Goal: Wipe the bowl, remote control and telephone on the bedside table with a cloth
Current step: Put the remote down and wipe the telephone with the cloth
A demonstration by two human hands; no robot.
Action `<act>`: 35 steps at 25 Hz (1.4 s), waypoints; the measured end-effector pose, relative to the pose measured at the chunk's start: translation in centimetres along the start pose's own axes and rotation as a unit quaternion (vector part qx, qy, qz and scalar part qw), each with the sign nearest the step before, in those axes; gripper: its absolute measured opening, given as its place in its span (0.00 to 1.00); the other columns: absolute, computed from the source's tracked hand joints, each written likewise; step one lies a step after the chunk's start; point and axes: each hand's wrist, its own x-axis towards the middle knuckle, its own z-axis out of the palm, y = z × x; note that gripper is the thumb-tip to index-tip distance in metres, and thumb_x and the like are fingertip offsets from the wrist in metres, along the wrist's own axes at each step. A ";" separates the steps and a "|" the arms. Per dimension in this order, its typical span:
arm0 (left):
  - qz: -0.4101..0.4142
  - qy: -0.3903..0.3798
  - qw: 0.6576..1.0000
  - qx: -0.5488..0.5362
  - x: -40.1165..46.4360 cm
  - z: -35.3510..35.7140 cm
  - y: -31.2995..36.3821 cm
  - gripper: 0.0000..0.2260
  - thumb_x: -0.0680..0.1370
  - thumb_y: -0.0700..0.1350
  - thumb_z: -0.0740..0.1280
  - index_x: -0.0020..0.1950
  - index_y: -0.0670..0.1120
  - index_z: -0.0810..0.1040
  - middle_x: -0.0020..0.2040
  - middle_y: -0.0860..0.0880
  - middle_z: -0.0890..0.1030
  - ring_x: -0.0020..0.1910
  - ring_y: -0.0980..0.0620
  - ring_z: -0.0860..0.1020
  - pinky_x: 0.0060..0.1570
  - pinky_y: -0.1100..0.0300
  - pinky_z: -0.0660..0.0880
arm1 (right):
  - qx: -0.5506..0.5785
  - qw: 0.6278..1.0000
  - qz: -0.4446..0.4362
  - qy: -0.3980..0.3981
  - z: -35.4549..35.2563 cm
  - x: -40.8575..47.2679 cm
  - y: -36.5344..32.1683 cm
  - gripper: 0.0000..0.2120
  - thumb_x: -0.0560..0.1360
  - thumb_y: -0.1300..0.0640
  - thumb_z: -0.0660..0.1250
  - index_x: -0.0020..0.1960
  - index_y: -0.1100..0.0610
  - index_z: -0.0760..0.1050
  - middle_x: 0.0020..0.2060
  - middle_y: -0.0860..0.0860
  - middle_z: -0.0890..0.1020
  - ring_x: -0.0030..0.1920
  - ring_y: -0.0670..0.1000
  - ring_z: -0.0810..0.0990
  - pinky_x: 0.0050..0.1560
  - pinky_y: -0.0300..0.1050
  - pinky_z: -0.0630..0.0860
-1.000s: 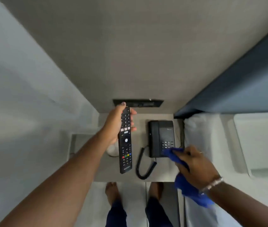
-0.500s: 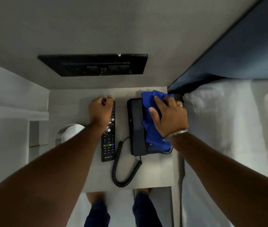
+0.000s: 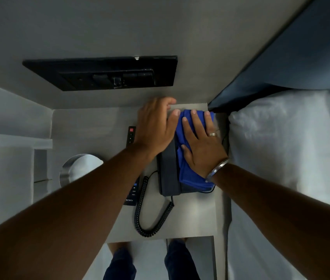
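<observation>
Once L hand (image 3: pixel 156 128) let go of remote (image 3: pixel 131 134), moved open onto phone (image 3: pixel 168 170) to steady; R hand (image 3: pixel 202 146) flat, pressed cloth (image 3: pixel 190 176) down — phone wipe underway.

Only one piece of lettering can be read. At the lower centre of the frame, the near end of the black remote control (image 3: pixel 131 190) carries white capitals reading "ROWN"; the start of the word is cut off by the forearm crossing over it. Just above that word sit small button legends, too small and blurred to read. Towards the middle of the frame, the far end of the remote shows a red button and tiny marks beneath it, also illegible.
</observation>
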 end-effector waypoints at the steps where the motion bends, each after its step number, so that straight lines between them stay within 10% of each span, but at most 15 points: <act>1: -0.008 -0.021 0.999 -0.023 0.5 0.5 0.7 0.16 0.82 0.51 0.56 0.61 0.43 0.76 0.52 0.45 0.82 0.52 0.49 0.78 0.56 0.48 0.74 | -0.002 1.000 0.003 -0.001 0.1 0.1 -0.4 0.33 0.77 0.43 0.51 0.76 0.56 0.48 0.76 0.61 0.53 0.75 0.66 0.47 0.69 0.67 0.59; 9: -0.050 -0.075 0.989 0.115 1.0 1.6 0.6 0.20 0.85 0.49 0.52 0.50 0.43 0.81 0.46 0.42 0.84 0.45 0.40 0.80 0.46 0.48 0.75 | 0.039 0.998 -0.005 0.040 3.7 -10.8 -5.2 0.40 0.67 0.55 0.66 0.75 0.55 0.52 0.74 0.57 0.59 0.74 0.62 0.53 0.64 0.65 0.64; 16: -0.010 -0.058 0.982 0.178 0.4 0.5 1.7 0.21 0.83 0.55 0.53 0.50 0.45 0.80 0.46 0.44 0.82 0.46 0.42 0.78 0.47 0.50 0.70 | 0.055 0.996 0.064 0.003 0.6 -13.6 -3.1 0.45 0.55 0.62 0.80 0.68 0.57 0.66 0.63 0.61 0.77 0.57 0.66 0.78 0.44 0.58 0.81; 25: -0.019 -0.062 0.986 0.155 -0.9 1.6 2.1 0.25 0.82 0.55 0.48 0.48 0.45 0.82 0.42 0.45 0.83 0.41 0.44 0.78 0.40 0.53 0.69 | 0.074 0.996 -0.002 0.046 -0.1 -8.7 -5.3 0.23 0.71 0.62 0.61 0.66 0.59 0.72 0.59 0.57 0.80 0.56 0.62 0.78 0.48 0.59 0.79; 29: -0.014 -0.072 0.986 0.147 -0.9 1.5 1.9 0.26 0.81 0.55 0.47 0.48 0.44 0.81 0.43 0.44 0.83 0.41 0.43 0.77 0.42 0.51 0.73 | 0.035 0.997 -0.051 0.035 -0.2 -9.2 -2.5 0.26 0.67 0.63 0.71 0.65 0.58 0.73 0.61 0.57 0.79 0.58 0.62 0.78 0.47 0.59 0.80; 35: -0.034 -0.066 0.985 0.157 -1.0 1.7 2.2 0.23 0.82 0.54 0.50 0.48 0.43 0.81 0.44 0.43 0.82 0.42 0.40 0.77 0.43 0.50 0.71 | 0.095 0.966 0.229 0.076 -0.6 -11.7 -1.0 0.26 0.66 0.68 0.71 0.64 0.60 0.73 0.53 0.65 0.79 0.47 0.68 0.77 0.41 0.60 0.80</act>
